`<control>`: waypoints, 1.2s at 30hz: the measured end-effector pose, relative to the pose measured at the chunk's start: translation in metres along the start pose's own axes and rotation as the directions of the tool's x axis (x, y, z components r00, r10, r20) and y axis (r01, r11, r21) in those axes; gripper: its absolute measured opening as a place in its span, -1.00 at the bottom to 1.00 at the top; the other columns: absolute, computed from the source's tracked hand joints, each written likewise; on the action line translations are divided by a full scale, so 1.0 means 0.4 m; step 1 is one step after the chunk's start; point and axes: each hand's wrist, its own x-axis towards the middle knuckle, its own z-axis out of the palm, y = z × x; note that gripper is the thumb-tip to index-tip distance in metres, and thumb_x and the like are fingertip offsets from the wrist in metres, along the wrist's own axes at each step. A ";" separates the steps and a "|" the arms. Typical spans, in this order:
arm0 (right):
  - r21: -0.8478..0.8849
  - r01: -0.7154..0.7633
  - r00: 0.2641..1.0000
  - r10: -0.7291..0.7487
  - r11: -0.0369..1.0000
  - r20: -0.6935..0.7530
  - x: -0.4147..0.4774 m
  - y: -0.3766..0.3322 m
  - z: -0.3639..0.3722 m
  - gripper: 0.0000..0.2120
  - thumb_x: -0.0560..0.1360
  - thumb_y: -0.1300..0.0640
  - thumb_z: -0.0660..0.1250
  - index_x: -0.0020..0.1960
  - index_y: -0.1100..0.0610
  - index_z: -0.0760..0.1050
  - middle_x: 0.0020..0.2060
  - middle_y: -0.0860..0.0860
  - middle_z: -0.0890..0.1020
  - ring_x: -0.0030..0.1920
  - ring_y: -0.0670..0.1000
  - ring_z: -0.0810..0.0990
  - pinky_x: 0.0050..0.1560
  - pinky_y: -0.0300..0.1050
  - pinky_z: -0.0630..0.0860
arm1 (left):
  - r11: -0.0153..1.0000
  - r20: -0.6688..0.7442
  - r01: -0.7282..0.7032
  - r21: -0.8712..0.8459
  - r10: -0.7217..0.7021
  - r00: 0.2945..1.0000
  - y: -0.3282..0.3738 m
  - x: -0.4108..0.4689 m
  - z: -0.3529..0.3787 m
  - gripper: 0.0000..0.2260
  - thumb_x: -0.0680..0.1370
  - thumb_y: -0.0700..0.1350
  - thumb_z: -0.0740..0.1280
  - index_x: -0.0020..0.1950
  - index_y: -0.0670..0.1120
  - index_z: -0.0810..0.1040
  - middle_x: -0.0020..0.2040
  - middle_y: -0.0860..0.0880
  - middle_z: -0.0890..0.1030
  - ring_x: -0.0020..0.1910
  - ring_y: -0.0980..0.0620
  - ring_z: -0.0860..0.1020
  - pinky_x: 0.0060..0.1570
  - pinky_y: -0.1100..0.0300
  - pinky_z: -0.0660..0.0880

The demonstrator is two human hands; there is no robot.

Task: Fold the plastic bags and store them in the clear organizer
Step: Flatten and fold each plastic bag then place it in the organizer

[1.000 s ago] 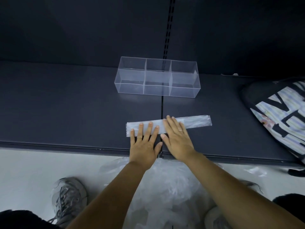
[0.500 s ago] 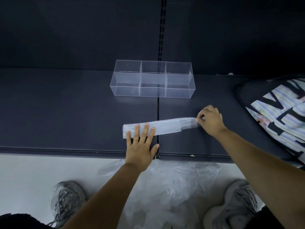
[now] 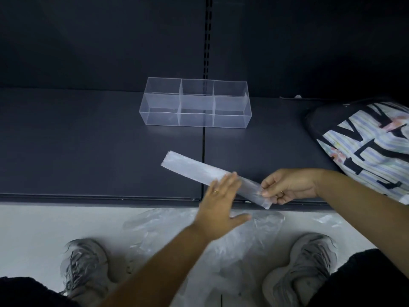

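A plastic bag folded into a long narrow strip [image 3: 194, 168] lies slanted on the dark shelf [image 3: 88, 140], its near end past the shelf's front edge. My right hand [image 3: 290, 185] pinches that near end between thumb and fingers. My left hand [image 3: 221, 202] is flat with straight fingers, its fingertips against the strip's middle. The clear organizer [image 3: 195, 103], divided into several compartments with nothing in them, stands farther back on the shelf.
A black bag with a striped lettered panel [image 3: 365, 147] lies at the right of the shelf. Loose clear plastic bags [image 3: 199, 240] are heaped on the pale floor between my two grey shoes [image 3: 84, 267].
My right hand has swung the strip's right end toward me, so the strip now lies slanted. My left hand has slid right along the strip toward its middle.
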 end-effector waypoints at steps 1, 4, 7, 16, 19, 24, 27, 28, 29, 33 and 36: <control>0.001 0.023 0.999 -0.023 1.000 0.040 -0.009 -0.014 0.009 -0.97 0.43 0.22 0.42 -0.15 0.15 0.57 -0.36 0.06 0.56 -0.38 -0.10 0.49 -0.31 -0.28 0.48 | 0.995 -0.055 0.015 -0.102 -0.020 0.998 0.039 0.004 0.020 -0.32 0.53 0.24 0.22 0.55 -0.05 0.15 0.57 0.02 0.10 0.54 0.10 0.01 0.50 0.18 -0.13; 0.043 0.116 0.985 -0.120 0.992 0.125 -0.033 -0.062 0.028 -0.89 0.41 0.16 0.40 -0.10 0.18 0.59 -0.33 0.05 0.62 -0.36 -0.10 0.54 -0.31 -0.27 0.49 | 0.933 -0.282 0.124 -0.337 -0.226 0.933 0.104 0.022 0.033 -0.59 0.58 -0.07 0.32 0.42 -0.08 0.42 0.40 -0.01 0.45 0.39 0.06 0.39 0.42 0.30 0.18; 0.138 0.170 0.985 -0.173 0.976 0.012 -0.040 -0.097 0.019 -0.81 0.42 0.01 0.35 -0.15 0.12 0.63 -0.31 0.04 0.63 -0.35 -0.09 0.56 -0.33 -0.28 0.51 | 0.817 -0.323 0.196 -0.543 -0.419 0.849 0.107 0.045 -0.003 -0.71 0.59 -0.19 0.28 0.31 -0.07 0.54 0.21 0.00 0.61 0.17 0.05 0.57 0.25 0.15 0.45; -0.324 -0.168 0.693 -0.122 0.931 -0.710 0.040 0.061 0.020 -0.67 0.61 0.04 0.19 -0.14 0.30 0.48 -0.17 0.20 0.58 -0.10 0.18 0.56 -0.11 -0.04 0.42 | 0.997 0.136 0.065 -0.044 -0.059 0.989 0.043 0.018 0.023 -0.19 0.53 0.34 0.14 0.57 -0.01 -0.18 0.57 0.09 -0.20 0.50 0.17 -0.32 0.46 0.16 -0.33; -0.272 -0.110 0.544 -0.171 0.956 -0.821 0.031 0.085 0.060 -0.64 0.61 -0.04 0.17 -0.18 0.22 0.44 -0.19 0.17 0.55 -0.04 0.21 0.55 -0.13 -0.07 0.33 | 0.993 0.017 0.078 -0.085 -0.077 0.997 0.042 0.013 0.031 -0.27 0.56 0.32 0.01 0.57 0.00 -0.19 0.56 0.12 -0.25 0.47 0.23 -0.36 0.44 0.23 -0.38; 0.023 0.068 0.545 -0.018 0.997 -0.838 0.017 0.074 0.155 -0.37 0.56 -0.28 0.06 -0.20 0.21 0.64 -0.17 0.14 0.64 -0.06 0.16 0.57 0.04 -0.04 0.40 | 0.985 0.011 0.149 -0.092 -0.149 0.989 0.042 0.024 0.042 -0.25 0.53 0.35 -0.04 0.56 -0.02 -0.24 0.56 0.07 -0.25 0.50 0.17 -0.32 0.47 0.19 -0.33; 0.263 0.182 0.724 0.052 0.947 -0.688 0.012 0.027 0.211 -0.34 0.47 -0.43 0.04 -0.15 0.07 0.67 -0.17 0.01 0.67 -0.08 0.01 0.61 0.07 -0.05 0.45 | 0.987 0.063 0.162 0.016 -0.163 0.985 0.061 0.039 0.069 -0.26 0.57 0.31 -0.01 0.57 -0.05 -0.23 0.57 0.00 -0.23 0.52 0.07 -0.32 0.49 0.10 -0.29; 0.250 0.191 0.750 0.023 0.949 -0.661 0.015 0.014 0.229 -0.40 0.43 -0.45 0.11 -0.16 0.03 0.65 -0.18 -0.03 0.68 -0.09 -0.03 0.62 0.04 -0.07 0.47 | 0.984 0.089 0.164 0.067 -0.169 0.981 0.064 0.044 0.078 -0.26 0.57 0.31 -0.02 0.57 -0.05 -0.24 0.57 -0.02 -0.25 0.51 0.04 -0.34 0.49 0.06 -0.30; 0.199 0.191 0.755 -0.014 0.961 -0.655 0.021 0.004 0.243 -0.46 0.39 -0.44 0.19 -0.17 0.01 0.63 -0.20 -0.06 0.68 -0.11 -0.07 0.63 0.01 -0.09 0.48 | 0.978 0.117 0.161 0.131 -0.177 0.977 0.065 0.048 0.087 -0.27 0.57 0.31 -0.05 0.56 -0.05 -0.26 0.57 -0.04 -0.26 0.51 0.01 -0.36 0.49 0.03 -0.31; -0.037 0.077 0.547 -0.073 0.996 -0.834 0.050 0.006 0.258 -0.64 0.45 -0.20 0.30 -0.25 0.09 0.59 -0.37 -0.04 0.64 -0.29 -0.04 0.63 -0.21 -0.15 0.51 | 0.938 0.198 0.107 0.331 -0.180 0.964 0.066 0.057 0.102 -0.30 0.50 0.35 -0.22 0.52 0.03 -0.32 0.53 -0.11 -0.36 0.45 -0.14 -0.46 0.43 -0.06 -0.41; -0.068 -0.002 0.429 -0.060 0.998 -0.901 0.049 0.054 0.224 -0.74 0.51 0.11 0.27 -0.32 0.15 0.55 -0.41 0.03 0.59 -0.34 0.07 0.56 -0.32 -0.18 0.41 | 0.939 0.187 0.105 0.328 -0.173 0.967 0.064 0.060 0.108 -0.27 0.46 0.40 -0.24 0.54 0.08 -0.27 0.54 -0.12 -0.35 0.46 -0.17 -0.43 0.37 -0.07 -0.47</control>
